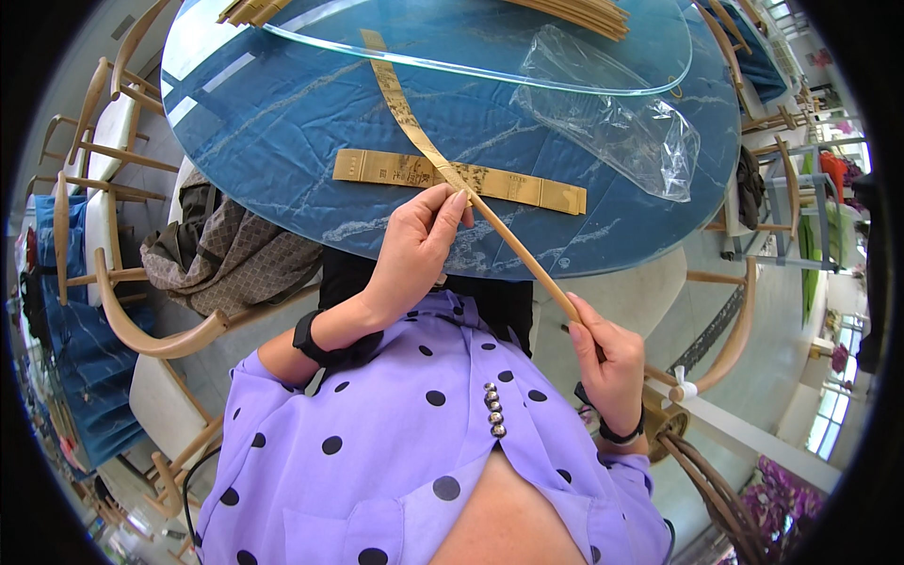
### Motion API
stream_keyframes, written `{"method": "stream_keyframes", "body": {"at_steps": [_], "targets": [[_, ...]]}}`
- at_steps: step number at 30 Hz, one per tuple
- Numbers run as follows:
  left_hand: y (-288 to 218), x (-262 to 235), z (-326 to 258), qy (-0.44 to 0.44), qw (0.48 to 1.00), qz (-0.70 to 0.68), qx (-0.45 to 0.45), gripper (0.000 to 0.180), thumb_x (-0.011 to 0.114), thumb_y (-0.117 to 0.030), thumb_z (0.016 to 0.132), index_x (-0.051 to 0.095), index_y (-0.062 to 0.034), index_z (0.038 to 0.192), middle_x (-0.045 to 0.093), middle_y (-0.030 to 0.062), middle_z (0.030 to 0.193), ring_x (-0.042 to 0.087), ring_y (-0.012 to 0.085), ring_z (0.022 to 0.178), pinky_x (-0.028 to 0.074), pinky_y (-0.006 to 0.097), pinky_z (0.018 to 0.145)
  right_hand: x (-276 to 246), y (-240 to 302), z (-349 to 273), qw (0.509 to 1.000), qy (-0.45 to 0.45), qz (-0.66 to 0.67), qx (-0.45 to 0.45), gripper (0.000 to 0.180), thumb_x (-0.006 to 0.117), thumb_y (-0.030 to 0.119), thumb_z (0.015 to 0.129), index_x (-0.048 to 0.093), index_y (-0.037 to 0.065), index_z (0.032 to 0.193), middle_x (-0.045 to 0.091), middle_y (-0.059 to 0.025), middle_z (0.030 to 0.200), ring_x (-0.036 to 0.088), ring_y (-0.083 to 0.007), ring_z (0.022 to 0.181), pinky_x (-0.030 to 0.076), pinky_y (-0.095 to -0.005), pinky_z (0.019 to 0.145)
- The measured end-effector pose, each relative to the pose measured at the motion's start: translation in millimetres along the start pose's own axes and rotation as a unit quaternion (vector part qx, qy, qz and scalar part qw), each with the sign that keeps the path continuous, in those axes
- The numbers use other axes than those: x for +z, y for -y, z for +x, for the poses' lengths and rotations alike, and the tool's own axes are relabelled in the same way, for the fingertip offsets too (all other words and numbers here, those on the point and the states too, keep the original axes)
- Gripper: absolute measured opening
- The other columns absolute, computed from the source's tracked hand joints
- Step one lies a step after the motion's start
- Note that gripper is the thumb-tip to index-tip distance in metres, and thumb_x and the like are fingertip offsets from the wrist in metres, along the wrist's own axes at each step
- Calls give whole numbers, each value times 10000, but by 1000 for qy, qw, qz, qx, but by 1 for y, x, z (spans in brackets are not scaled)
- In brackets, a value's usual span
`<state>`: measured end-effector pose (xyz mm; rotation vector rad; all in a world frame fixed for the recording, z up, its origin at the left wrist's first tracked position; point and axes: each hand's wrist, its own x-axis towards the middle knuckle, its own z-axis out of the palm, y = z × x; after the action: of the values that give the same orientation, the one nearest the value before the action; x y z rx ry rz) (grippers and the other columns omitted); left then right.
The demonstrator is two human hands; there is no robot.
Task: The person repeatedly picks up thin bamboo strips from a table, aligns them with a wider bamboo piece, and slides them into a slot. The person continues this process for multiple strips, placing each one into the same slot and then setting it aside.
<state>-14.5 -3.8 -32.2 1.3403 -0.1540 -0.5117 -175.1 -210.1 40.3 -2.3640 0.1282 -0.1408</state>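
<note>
My left hand pinches a long gold paper strip at its middle, over the table's near edge. The strip's far part lies flat, with dark printing, on the table. Between my hands it continues as a narrow tan length, like a rolled or folded stick; whether this is the same paper, I cannot tell. My right hand grips its near end between thumb and fingers, lower and to the right. Beneath the held strip, a second gold printed strip lies crosswise on the table.
A round table with a blue marbled cover carries a raised glass disc. Stacked gold strips rest at the far side. A crumpled clear plastic bag lies right. Wooden chairs and a patterned bag stand around.
</note>
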Motion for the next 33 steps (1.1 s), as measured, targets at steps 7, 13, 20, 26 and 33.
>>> {"method": "stream_keyframes", "body": {"at_steps": [7,13,20,26,33], "targets": [[-5,1,-3,19,998,-61,-15,365,486,-308,1100,666,-24,959,373,-86,631,293,0,537,242,199,467,13,-6,0,997,-40,-16,-65,378,722,78,916,676,11,1286,553,-98,648,503,-205,497,400,-321,484],[-25,-5,14,2,986,-151,-65,427,473,-351,1101,668,13,1208,307,-95,623,228,-5,523,207,187,452,18,-10,0,986,-56,-101,-118,420,755,77,879,682,30,1290,481,-67,612,464,-210,469,386,-351,465],[-17,2,11,-8,984,-177,-26,396,495,-328,1096,683,12,1170,332,-98,660,245,2,543,207,192,470,22,-11,1,980,-69,-119,-141,425,757,66,869,683,15,1285,482,-55,611,460,-204,461,381,-349,459],[-12,3,9,-3,981,-188,-37,386,503,-327,1093,687,7,1151,343,-98,680,249,3,549,211,193,474,27,-10,3,981,-76,-108,-142,413,751,65,873,686,10,1277,482,-57,607,463,-205,453,384,-347,456],[-13,-2,8,12,981,-188,-48,391,495,-334,1095,695,0,1130,366,-94,664,249,-1,536,202,196,462,28,-9,7,980,-78,-115,-146,406,755,70,868,693,8,1264,489,-55,607,466,-210,453,383,-347,455]]}}
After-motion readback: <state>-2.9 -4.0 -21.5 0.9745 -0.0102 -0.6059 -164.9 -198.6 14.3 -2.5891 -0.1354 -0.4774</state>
